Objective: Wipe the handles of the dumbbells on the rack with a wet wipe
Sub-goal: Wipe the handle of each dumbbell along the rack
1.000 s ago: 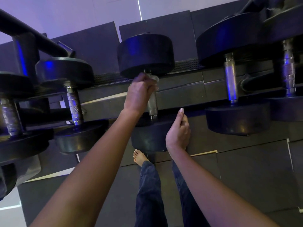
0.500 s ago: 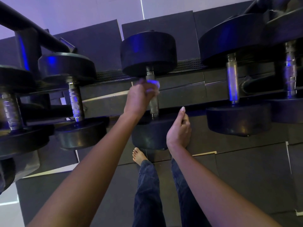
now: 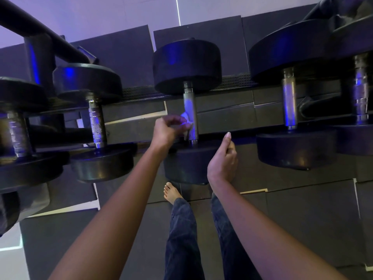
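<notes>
Left hand [image 3: 168,131] just left of centre dumbbell handle [image 3: 191,116], fingers curled, pinching crumpled white wet wipe [image 3: 186,123] against knurled steel. Right hand [image 3: 224,160] beside near black head [image 3: 185,164] below handle, thumb straight, fingers curled, grip unclear. Dark rubber floor tiles [image 3: 302,219], purple-lit wall [image 3: 121,11].

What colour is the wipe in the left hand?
The wet wipe is white, lit bluish; head view.

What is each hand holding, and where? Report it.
Left hand pinches the wet wipe by its bunched end, against the middle dumbbell's handle. Right hand grips that dumbbell's near head at its right edge.
</notes>
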